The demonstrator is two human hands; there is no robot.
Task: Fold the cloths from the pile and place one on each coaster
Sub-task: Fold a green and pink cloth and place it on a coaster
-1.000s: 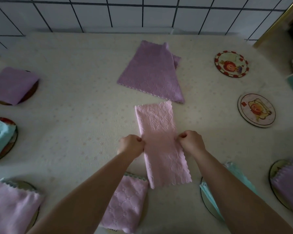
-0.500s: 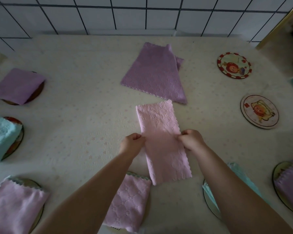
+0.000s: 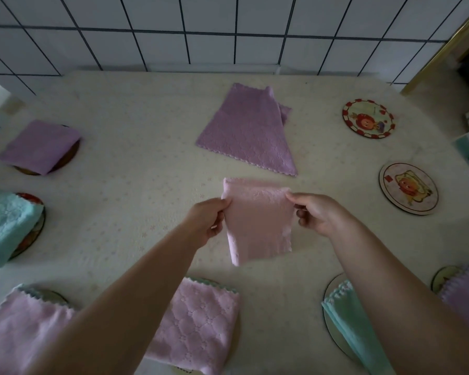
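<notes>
Head view is showing both hands lifting a pink cloth over the middle of the cream table; the left hand is pinching its left edge between thumb and curled fingers, and the right hand is pinching the upper right corner likewise, the cloth hanging folded between them, soft and embossed, its lower edge scalloped. Just beyond it the purple pile is lying flat, fleecy, with a second layer peeking out at its far right corner; open tabletop is spreading wide to the left of both. Two round picture coasters are sitting bare on the right, the red-rimmed coaster farther off and the pale coaster nearer; they are well apart from the hands. Around the rim folded cloths are covering other coasters: a purple square and a fluffy teal cloth at left, a quilted pink cloth near the front edge.
</notes>
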